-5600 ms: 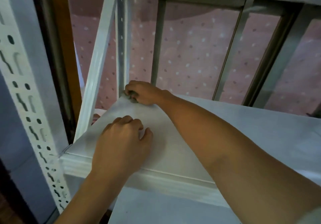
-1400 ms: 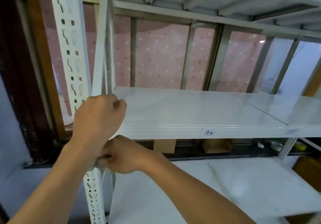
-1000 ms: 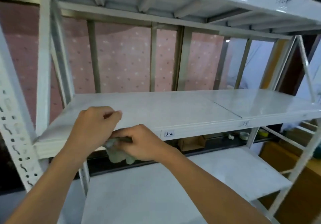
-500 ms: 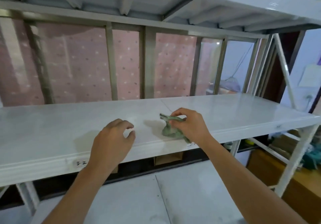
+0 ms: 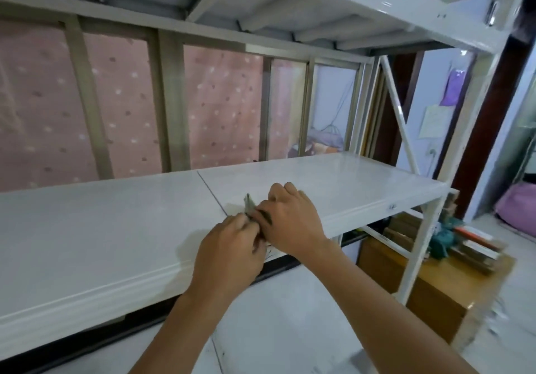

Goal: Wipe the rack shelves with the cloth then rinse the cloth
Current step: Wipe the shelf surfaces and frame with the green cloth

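Head view looks down along the middle shelf (image 5: 116, 228) of the white metal rack (image 5: 417, 228), and I have both hands meeting over it near the front edge, just right of the seam where two shelf panels join. My left hand (image 5: 229, 251) is curled closed, its fingers pinching one end of the cloth (image 5: 249, 203); my right hand (image 5: 290, 220) is closed over the rest of it, knuckles up. Only a small greenish corner of the cloth sticks up between them, so most of it is hidden and I cannot tell how it is folded.

I judge the two-handed hold is for regathering or refolding the cloth into a tidy pad, since a bunched rag would only touch the shelf in spots. Working close to the front lip keeps my forearms clear of the upper shelf (image 5: 348, 5) overhead and lets the cloth rest on or just above the panel; whether it touches the shelf I cannot say.

The shelf is bare of goods, which leaves a long unbroken run to wipe on either side of the seam. The lower shelf (image 5: 275, 330) lies below my arms, also bare. No sink or tap is in view, so rinsing looks some way off; wiping seems to be the step in hand.
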